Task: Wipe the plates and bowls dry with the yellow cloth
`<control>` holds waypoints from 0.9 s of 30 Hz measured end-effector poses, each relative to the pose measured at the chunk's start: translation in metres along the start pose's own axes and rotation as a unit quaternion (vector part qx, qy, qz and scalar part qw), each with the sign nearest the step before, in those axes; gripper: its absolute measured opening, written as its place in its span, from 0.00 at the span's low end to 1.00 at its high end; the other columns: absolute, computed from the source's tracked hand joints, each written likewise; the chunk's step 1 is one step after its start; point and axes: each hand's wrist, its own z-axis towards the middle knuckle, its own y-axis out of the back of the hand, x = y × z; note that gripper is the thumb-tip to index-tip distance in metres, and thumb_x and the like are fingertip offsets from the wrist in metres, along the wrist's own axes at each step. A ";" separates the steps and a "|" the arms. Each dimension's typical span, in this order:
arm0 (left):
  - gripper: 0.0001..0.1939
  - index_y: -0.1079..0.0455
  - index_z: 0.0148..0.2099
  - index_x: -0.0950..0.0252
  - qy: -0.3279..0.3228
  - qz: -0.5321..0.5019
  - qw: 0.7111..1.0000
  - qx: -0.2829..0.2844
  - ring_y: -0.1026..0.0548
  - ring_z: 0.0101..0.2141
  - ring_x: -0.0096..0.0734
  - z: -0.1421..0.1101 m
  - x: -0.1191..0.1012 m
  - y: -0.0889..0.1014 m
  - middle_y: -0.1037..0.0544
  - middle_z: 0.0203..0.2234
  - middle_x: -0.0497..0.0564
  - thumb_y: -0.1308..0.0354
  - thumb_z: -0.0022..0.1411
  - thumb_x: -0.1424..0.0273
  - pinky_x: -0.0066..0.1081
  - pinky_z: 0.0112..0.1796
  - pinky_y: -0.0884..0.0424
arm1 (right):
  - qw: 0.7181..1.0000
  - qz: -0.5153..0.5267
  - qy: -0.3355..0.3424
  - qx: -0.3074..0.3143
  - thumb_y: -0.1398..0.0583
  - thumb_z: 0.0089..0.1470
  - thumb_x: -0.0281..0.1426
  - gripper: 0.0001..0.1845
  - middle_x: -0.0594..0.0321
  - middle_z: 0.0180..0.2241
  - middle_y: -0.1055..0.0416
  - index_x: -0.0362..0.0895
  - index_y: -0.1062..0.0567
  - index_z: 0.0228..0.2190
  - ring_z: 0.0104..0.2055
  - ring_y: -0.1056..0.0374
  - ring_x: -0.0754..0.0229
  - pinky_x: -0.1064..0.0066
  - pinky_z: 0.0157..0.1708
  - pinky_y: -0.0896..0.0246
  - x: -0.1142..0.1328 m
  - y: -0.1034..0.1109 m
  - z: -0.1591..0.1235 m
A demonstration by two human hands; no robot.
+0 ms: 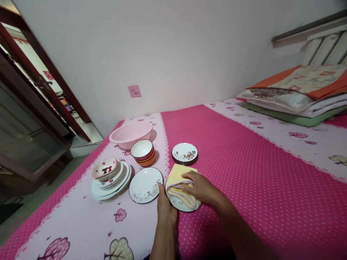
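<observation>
My left hand (166, 207) supports the left side of a white dark-rimmed plate (179, 205), its fingers mostly hidden under the plate and its thumb up. A folded yellow cloth (177, 175) with a purple edge covers most of that plate. Pressing on the cloth from the right is my right hand (200, 186), fingers bent around its folds. Just left of my left thumb lies a similar floral plate (145, 184). Beyond the cloth sits a short stack of small floral saucers (184, 151).
Stacked bowls (142, 150) stand in front of a pink basin (132, 133). To the left, a squarish patterned bowl (104, 169) tops a pile of plates (127, 178). Folded bedding (298, 90) lies at the right on the pink bedspread (244, 173). A wall (173, 54) rises behind.
</observation>
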 end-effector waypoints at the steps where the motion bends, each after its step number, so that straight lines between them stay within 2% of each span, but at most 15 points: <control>1: 0.34 0.29 0.65 0.77 0.006 -0.006 1.000 0.016 0.20 0.54 0.55 0.001 0.000 0.001 0.18 0.52 0.71 0.53 0.75 0.51 0.49 0.57 0.24 | 1.000 -0.015 -0.006 0.007 0.31 0.50 0.38 0.32 0.44 0.57 0.25 0.39 0.22 0.55 0.59 0.30 0.41 0.55 0.58 0.38 0.003 -0.003 -0.001; 3: 0.37 0.30 0.65 0.79 0.014 -0.021 0.999 0.048 0.20 0.55 0.57 0.005 0.001 0.004 0.18 0.52 0.73 0.52 0.75 0.50 0.50 0.57 0.25 | 0.998 -0.060 -0.016 0.022 0.28 0.46 0.40 0.41 0.44 0.60 0.28 0.39 0.25 0.59 0.61 0.33 0.40 0.54 0.60 0.40 0.010 -0.008 -0.004; 4: 0.37 0.30 0.65 0.80 0.015 -0.026 0.998 0.061 0.20 0.55 0.57 0.007 0.001 0.006 0.19 0.52 0.73 0.52 0.75 0.49 0.50 0.58 0.26 | 0.996 -0.089 -0.016 0.029 0.28 0.44 0.39 0.41 0.45 0.60 0.28 0.39 0.26 0.59 0.61 0.33 0.39 0.55 0.60 0.40 0.015 -0.010 -0.006; 8: 0.34 0.29 0.65 0.77 0.006 -0.032 0.995 0.092 0.20 0.55 0.55 0.012 0.001 0.009 0.19 0.54 0.71 0.53 0.76 0.51 0.50 0.60 0.28 | 0.981 -0.188 0.020 0.045 0.31 0.47 0.29 0.32 0.46 0.56 0.27 0.39 0.23 0.54 0.58 0.32 0.42 0.59 0.59 0.40 0.028 -0.023 -0.010; 12: 0.34 0.28 0.64 0.76 0.013 -0.020 0.997 0.076 0.20 0.56 0.55 0.006 -0.001 0.005 0.19 0.53 0.71 0.54 0.76 0.51 0.51 0.61 0.29 | 0.977 -0.215 0.006 0.017 0.38 0.51 0.21 0.24 0.45 0.55 0.26 0.38 0.23 0.51 0.58 0.33 0.44 0.60 0.59 0.41 0.032 -0.032 -0.009; 17: 0.33 0.26 0.62 0.74 0.017 -0.004 0.999 0.031 0.22 0.57 0.54 0.001 -0.002 0.001 0.19 0.54 0.71 0.53 0.75 0.50 0.48 0.59 0.26 | 0.978 -0.198 -0.048 -0.047 0.46 0.58 0.20 0.24 0.39 0.55 0.26 0.34 0.26 0.55 0.57 0.31 0.43 0.59 0.57 0.40 0.022 -0.031 0.001; 20: 0.32 0.25 0.61 0.72 0.005 -0.005 1.000 0.015 0.21 0.56 0.53 0.003 0.001 0.002 0.19 0.55 0.69 0.52 0.74 0.50 0.46 0.57 0.25 | 0.984 -0.164 -0.045 -0.062 0.47 0.60 0.21 0.27 0.40 0.58 0.27 0.33 0.29 0.60 0.61 0.33 0.43 0.58 0.60 0.42 0.017 -0.034 0.005; 23: 0.31 0.25 0.59 0.73 -0.007 -0.011 1.000 0.013 0.18 0.53 0.52 0.004 0.002 0.004 0.18 0.52 0.69 0.49 0.74 0.50 0.45 0.56 0.24 | 0.993 -0.114 -0.011 -0.035 0.45 0.59 0.23 0.28 0.47 0.57 0.24 0.39 0.26 0.60 0.60 0.32 0.46 0.62 0.59 0.41 0.018 -0.039 0.005; 27: 0.31 0.25 0.59 0.72 -0.004 -0.024 0.999 0.030 0.17 0.49 0.52 -0.001 -0.002 0.003 0.16 0.48 0.67 0.50 0.74 0.50 0.48 0.54 0.23 | 0.998 -0.041 0.031 0.035 0.43 0.55 0.27 0.22 0.55 0.48 0.18 0.45 0.17 0.48 0.51 0.26 0.50 0.67 0.50 0.37 0.024 -0.038 0.003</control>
